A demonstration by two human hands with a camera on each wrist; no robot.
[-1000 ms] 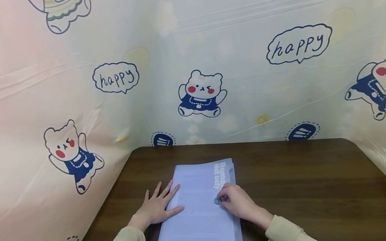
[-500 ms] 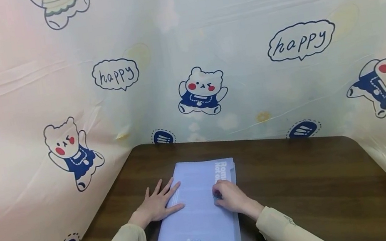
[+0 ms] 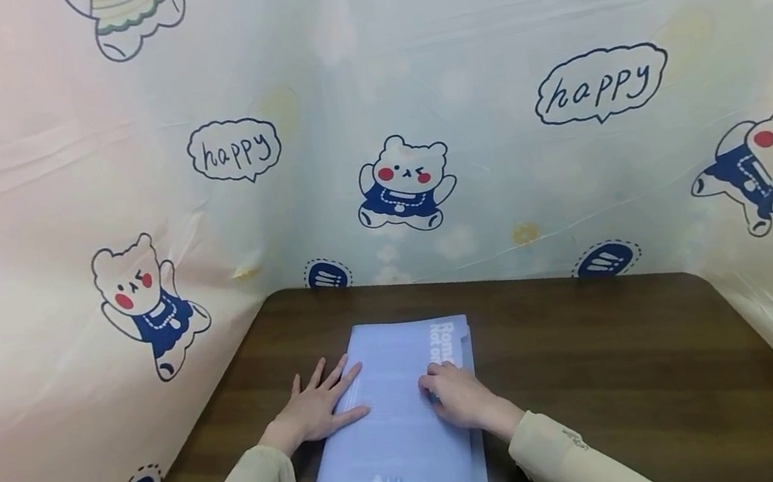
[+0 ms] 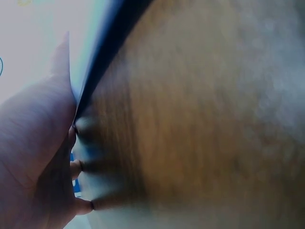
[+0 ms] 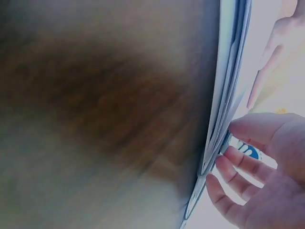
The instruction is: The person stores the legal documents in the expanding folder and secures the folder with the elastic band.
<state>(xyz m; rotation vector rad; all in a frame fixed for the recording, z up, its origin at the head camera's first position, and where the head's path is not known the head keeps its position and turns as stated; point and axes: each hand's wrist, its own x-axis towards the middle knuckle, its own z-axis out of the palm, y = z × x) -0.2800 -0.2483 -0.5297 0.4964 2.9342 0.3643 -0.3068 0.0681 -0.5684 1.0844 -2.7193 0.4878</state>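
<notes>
A pale blue-violet document folder (image 3: 397, 450) with white lettering lies flat on the table. My left hand (image 3: 311, 413) rests with fingers spread over its left edge, and the left wrist view shows that hand (image 4: 28, 152) along the folder's side. Near the folder's right edge, my right hand (image 3: 460, 398) has its fingers curled round a small round teal piece (image 3: 435, 398), mostly hidden by the hand. In the right wrist view the thumb and fingertips of this hand (image 5: 267, 167) meet close at the folder's layered edge (image 5: 224, 90).
The dark wooden table (image 3: 605, 375) extends to the right of the folder and behind it. A fabric curtain (image 3: 478, 49) printed with bears and lettering surrounds the table at the back and sides.
My right hand has shifted slightly left, its fingers curling further over the teal piece, which showed more openly a second ago. My left hand stays in place on the folder.
</notes>
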